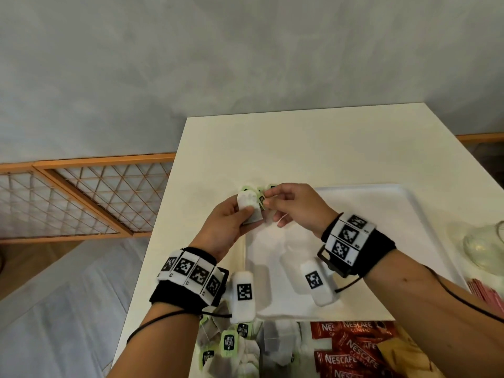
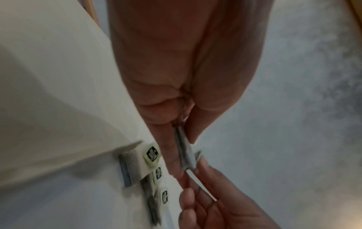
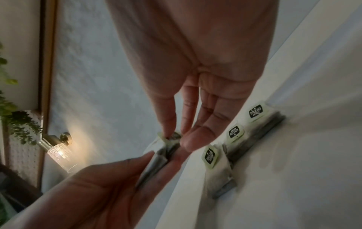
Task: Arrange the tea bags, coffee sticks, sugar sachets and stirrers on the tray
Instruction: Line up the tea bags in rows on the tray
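My left hand (image 1: 245, 211) grips a white tea bag (image 1: 249, 208) between thumb and fingers, above the far left corner of the white tray (image 1: 395, 214). My right hand (image 1: 268, 199) pinches its green tag (image 1: 262, 199) with thumb and forefinger. In the right wrist view the tag (image 3: 170, 137) sits under the fingertips of the right hand (image 3: 176, 139). Three tea bags (image 3: 233, 139) with green tags lie in a row along the tray's rim, also seen as tea bags (image 2: 137, 164) beside my left hand (image 2: 182, 147). The rest of the tray shows bare.
A heap of loose tea bags (image 1: 231, 347) lies on the table in front of the tray, with red coffee sticks (image 1: 351, 350) and brown sachets (image 1: 403, 353) to its right. Pink sticks (image 1: 488, 293) and a glass jar (image 1: 485, 244) stand by the tray's right side.
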A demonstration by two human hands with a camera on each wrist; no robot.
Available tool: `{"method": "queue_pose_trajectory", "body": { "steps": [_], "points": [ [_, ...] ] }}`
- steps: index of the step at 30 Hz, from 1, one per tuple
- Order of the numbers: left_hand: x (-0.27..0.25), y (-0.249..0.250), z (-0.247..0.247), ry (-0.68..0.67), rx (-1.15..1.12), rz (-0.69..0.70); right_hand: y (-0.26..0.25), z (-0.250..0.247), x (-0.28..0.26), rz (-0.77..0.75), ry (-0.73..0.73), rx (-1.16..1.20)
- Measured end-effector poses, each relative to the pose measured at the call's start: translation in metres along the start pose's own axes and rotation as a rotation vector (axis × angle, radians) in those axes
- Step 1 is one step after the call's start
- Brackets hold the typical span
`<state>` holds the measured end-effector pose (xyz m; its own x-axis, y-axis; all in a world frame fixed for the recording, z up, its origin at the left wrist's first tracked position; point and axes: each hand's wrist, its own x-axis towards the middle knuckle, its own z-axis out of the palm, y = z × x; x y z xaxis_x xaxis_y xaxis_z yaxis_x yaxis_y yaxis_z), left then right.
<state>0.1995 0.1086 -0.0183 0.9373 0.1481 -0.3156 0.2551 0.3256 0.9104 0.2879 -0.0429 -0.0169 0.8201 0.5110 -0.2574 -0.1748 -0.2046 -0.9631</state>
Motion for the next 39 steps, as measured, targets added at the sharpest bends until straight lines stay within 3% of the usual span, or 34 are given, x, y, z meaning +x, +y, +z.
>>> {"method": "queue_pose_trajectory", "body": {
  "steps": [5, 11, 13, 17, 28, 32, 39],
  "points": [
    [0.002, -0.005, 0.012, -0.020, 0.030, 0.018, 0.002, -0.009, -0.013, 0.002, 0.075, 0.062],
    [0.004, -0.011, 0.017, 0.152, 0.229, 0.092, -0.002, -0.020, -0.021, 0.044, 0.088, 0.103],
    [0.002, -0.011, 0.020, 0.138, 0.214, 0.102, -0.003, -0.017, -0.023, 0.052, 0.056, 0.140],
    [-0.002, -0.009, 0.029, 0.076, 0.155, 0.078, 0.001, -0.010, -0.023, 0.036, 0.132, 0.133],
    [-0.007, -0.009, 0.036, 0.073, 0.074, 0.052, 0.000, -0.005, -0.023, 0.028, 0.175, 0.198],
    [-0.008, -0.003, 0.035, 0.163, 0.091, 0.037, -0.001, -0.009, -0.023, 0.051, 0.148, 0.160],
    [0.000, 0.010, 0.005, 0.353, 0.316, 0.211, 0.005, -0.035, -0.017, 0.186, 0.004, 0.063]
  ]
}}
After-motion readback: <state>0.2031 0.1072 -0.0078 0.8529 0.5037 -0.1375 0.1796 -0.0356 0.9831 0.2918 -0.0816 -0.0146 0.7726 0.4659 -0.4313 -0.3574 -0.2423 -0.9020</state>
